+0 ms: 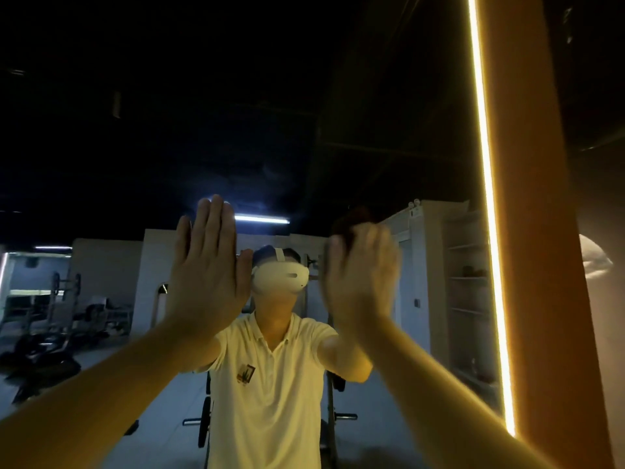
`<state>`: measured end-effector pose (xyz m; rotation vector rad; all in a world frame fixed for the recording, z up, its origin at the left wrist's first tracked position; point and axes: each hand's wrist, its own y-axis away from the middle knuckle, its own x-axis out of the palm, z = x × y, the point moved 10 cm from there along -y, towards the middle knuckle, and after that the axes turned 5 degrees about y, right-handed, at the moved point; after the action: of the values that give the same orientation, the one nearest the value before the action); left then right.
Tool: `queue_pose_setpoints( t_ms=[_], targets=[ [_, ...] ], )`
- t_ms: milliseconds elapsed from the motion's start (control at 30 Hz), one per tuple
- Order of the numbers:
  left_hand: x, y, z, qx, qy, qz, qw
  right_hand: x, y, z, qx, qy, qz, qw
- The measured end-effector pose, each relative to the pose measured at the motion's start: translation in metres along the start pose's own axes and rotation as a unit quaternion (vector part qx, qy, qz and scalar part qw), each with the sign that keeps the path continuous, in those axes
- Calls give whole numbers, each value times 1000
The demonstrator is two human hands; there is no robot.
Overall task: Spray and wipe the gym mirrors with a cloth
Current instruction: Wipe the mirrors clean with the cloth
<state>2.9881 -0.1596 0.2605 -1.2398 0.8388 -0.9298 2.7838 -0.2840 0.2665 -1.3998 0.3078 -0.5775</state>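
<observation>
Head view: large wall mirror (236, 113) dead ahead, with a lit yellow LED strip (487, 198) down its right edge. Left hand (206, 265) is flat, fingers straight and together, palm toward the glass; contact unclear. Right hand (362, 275) is motion-blurred, dark bunched cloth (351, 218) showing above its fingertips. Can't tell if it's pinched or just pressed flat. No spray bottle in view. Risks: bare left palm prints the glass, a loosely held cloth slips on fast strokes, dim light hides streaks.

text: none legible | shirt (270, 394) chest emblem (246, 373): too blurred to read
</observation>
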Motion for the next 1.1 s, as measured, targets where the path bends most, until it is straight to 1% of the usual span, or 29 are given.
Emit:
queue_pose_setpoints(
  t_ms=[67, 133, 167, 200, 233, 267, 333, 400, 433, 500, 533, 567, 600, 633, 700, 733, 800, 867, 900, 933, 967, 1000, 1033, 1100],
  targets=[
    [-1, -1, -1, 6, -3, 3, 1000, 11, 27, 56, -104, -31, 9, 994],
    [-3, -1, -1, 6, -1, 13, 1000, 16, 48, 82, -215, -13, 54, 975],
    [-5, 1, 0, 6, 5, 19, 1000, 12, 55, 81, -269, 1, 74, 960],
    [-8, 7, 0, 8, 13, 21, 1000, 5, 58, 71, -304, 17, 82, 949],
    [-12, 15, -2, 13, 20, 20, 1000, -1, 56, 49, -313, 33, 85, 945],
    [-16, 26, -6, 23, 23, 18, 999, -8, 50, 20, -299, 51, 77, 950],
    [-16, 51, -13, 42, 20, 25, 999, -28, 31, -54, -215, 96, 42, 971],
    [-8, 68, -13, 35, 11, 43, 998, -47, 18, -129, -84, 124, 27, 988],
    [-4, 71, -11, 27, 4, 54, 998, -54, 17, -158, -11, 131, 25, 991],
    [1, 73, -8, 16, -3, 68, 998, -62, 21, -186, 123, 138, 0, 983],
    [2, 73, -9, 17, -1, 71, 997, -62, 25, -186, 173, 133, -17, 976],
    [2, 74, -10, 20, 3, 72, 997, -60, 28, -176, 202, 117, -38, 972],
    [2, 75, -10, 20, 7, 72, 997, -54, 32, -157, 207, 93, -57, 972],
    [2, 75, -10, 19, 10, 73, 997, -45, 36, -131, 190, 68, -64, 977],
    [3, 74, -8, 16, 14, 74, 997, -21, 51, -70, 122, 28, -45, 991],
    [3, 74, -7, 14, 15, 75, 997, -10, 61, -36, 70, 7, -27, 997],
    [2, 74, -7, 14, 18, 74, 997, 8, 87, 29, -66, -19, 19, 997],
    [-1, 74, -8, 22, 25, 70, 997, 18, 120, 70, -216, -17, 76, 973],
    [-2, 74, -9, 27, 29, 70, 997, 20, 133, 71, -270, -9, 96, 958],
    [-2, 74, -9, 28, 31, 71, 997, 17, 140, 60, -302, 5, 105, 947],
    [-2, 74, -9, 26, 30, 73, 997, 11, 141, 40, -312, 29, 104, 944],
    [-2, 74, -8, 23, 27, 74, 997, 3, 136, 16, -300, 55, 96, 948],
    [-1, 75, -8, 22, 25, 75, 997, -8, 128, -14, -271, 83, 79, 956],
    [-1, 75, -9, 23, 24, 75, 997, -33, 109, -83, -181, 120, 53, 975]
  ],
)
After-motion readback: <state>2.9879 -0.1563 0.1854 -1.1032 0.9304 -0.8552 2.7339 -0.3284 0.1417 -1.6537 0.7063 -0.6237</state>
